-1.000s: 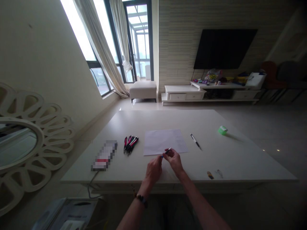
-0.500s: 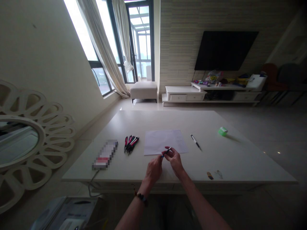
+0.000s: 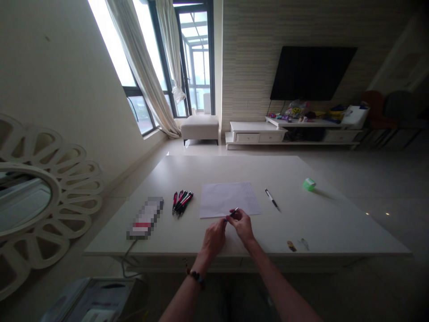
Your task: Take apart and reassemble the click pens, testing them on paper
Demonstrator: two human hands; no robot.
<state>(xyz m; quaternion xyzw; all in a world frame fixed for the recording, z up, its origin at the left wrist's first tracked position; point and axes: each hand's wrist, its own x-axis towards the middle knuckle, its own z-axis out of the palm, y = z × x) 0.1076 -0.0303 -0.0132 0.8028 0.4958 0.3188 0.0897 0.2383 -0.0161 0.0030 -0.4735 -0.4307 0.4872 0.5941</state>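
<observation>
Passage across white table [image 3: 318,228], paper sheet [image 3: 223,199] ahead, pens [image 3: 182,202] clustered left, lone pen [image 3: 272,199] right

pens [image 3: 182,203] left of paper [image 3: 225,199] on table [image 3: 234,170]

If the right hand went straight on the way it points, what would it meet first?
Probably the white paper sheet just ahead of the right hand; its height is unclear.

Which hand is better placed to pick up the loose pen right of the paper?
Right, probably: the right hand is nearer the loose pen and on its side of the paper; the left hand is farther away. Both hands hold the dark pen, so the right would first have to release it.
</observation>
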